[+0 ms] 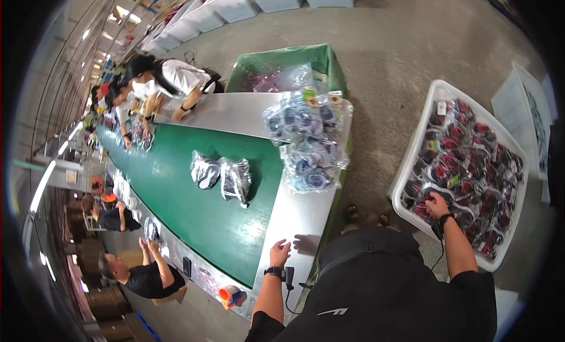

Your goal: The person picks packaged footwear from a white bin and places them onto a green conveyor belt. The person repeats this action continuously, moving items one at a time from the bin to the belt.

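Observation:
My left hand (280, 252) hovers over the bare metal edge (294, 224) of the conveyor table, fingers apart, holding nothing. Off to the right, my right hand (436, 205) is in a white plastic bin (399, 189) piled with black and red shoes in clear bags. Its fingers are curled on a bagged shoe (460, 215) near the bin's close side; the fingertips are partly hidden. Two bagged dark items (205, 170) lie on the green conveyor belt (176, 195). A stack of bagged light blue and purple shoes (309, 165) sits on the table's right corner.
A green lined bin (329, 65) stands beyond the table. An orange tape dispenser (229, 296) rests on the near-left table edge. Co-workers in white (182, 77) and black (150, 280) work along the belt. White bins (235, 7) line the back; another bin (524, 101) stands at right.

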### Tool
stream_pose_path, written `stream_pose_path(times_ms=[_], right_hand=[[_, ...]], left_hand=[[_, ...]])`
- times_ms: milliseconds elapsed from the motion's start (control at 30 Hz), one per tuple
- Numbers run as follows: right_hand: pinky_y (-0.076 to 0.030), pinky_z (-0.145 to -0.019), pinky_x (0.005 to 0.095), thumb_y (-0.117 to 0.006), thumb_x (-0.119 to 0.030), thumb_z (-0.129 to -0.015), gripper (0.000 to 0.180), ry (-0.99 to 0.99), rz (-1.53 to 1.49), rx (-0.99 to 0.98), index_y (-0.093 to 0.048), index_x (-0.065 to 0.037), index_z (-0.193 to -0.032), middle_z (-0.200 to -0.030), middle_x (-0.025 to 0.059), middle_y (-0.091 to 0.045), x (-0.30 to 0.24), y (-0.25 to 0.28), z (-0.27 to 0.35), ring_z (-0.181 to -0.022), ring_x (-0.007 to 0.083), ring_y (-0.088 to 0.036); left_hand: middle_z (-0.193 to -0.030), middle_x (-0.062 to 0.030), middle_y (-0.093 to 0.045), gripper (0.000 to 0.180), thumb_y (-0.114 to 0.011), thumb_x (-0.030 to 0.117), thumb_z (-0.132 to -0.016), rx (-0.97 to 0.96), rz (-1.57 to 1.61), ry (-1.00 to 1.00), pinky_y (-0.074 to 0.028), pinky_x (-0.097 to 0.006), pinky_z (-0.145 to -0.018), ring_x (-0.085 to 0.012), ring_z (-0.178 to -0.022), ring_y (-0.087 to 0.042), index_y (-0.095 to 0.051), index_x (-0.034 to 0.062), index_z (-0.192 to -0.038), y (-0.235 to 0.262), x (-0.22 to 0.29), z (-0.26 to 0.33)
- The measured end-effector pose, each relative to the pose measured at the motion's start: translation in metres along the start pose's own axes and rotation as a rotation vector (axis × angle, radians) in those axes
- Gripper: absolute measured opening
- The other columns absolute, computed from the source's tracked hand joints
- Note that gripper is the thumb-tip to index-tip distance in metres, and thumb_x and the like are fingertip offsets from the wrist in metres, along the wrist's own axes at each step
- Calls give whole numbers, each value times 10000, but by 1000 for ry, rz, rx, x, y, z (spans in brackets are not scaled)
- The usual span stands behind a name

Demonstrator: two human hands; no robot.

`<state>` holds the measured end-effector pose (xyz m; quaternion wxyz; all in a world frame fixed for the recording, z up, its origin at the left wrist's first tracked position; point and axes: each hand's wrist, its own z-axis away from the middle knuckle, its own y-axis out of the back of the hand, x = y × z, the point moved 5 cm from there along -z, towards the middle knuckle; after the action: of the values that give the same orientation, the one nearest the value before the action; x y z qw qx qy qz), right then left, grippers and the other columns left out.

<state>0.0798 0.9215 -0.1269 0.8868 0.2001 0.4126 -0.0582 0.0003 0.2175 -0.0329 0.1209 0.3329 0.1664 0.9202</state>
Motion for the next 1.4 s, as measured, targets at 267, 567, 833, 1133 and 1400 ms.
stream_pose_path(times_ms=[267, 567, 833, 1133, 1400], right_hand=[[-480, -467, 289, -648, -133, -865, 535, -261, 59, 57, -455, -11, -1348, -797, 87, -639, 21, -2, 62, -594, 171, -635], [-489, -504, 288, -626, -117, -881, 462, -313, 31, 166, -489, -5, -1308, -800, 96, -627, -15, -46, 130, -629, 163, -638], [-499, -557, 278, -641, -145, -878, 384, -162, 237, 53, -556, 27, -1211, -767, 74, -641, -75, -74, 161, -650, 144, -650], [-503, -605, 288, -656, -171, -878, 361, -141, 370, -36, -581, 5, -1184, -746, 68, -648, -86, -102, 153, -662, 137, -646], [-499, -630, 291, -660, -175, -879, 365, -4, 433, -122, -589, 23, -1178, -755, 82, -666, -110, -116, 114, -667, 147, -645]], left_hand=[[-729, -48, -661, 316, -723, 161, -837, 209, -13, -323, -459, -276, -586, -98, -627, -563, -665, -24, -1086, 83, 60, -110], [-1133, -230, -626, 579, -764, 274, -748, 610, -367, -575, -449, -445, -958, -391, -1067, -582, -594, -27, -1212, 192, 162, -226], [-1130, -207, -638, 1027, -828, 264, -708, 171, 85, -5, -530, -426, -767, -295, -995, -635, -236, -19, -1498, 204, 147, -304], [-1201, -110, -489, 812, -834, 48, -708, 162, 414, -502, -497, -309, -787, -169, -938, -555, -348, -10, -1355, 110, 130, -170], [-1379, -90, -471, 615, -562, 225, -926, -178, 1144, 44, -496, -462, -890, -298, -1137, -550, -295, 161, -1476, 60, 55, -75]])
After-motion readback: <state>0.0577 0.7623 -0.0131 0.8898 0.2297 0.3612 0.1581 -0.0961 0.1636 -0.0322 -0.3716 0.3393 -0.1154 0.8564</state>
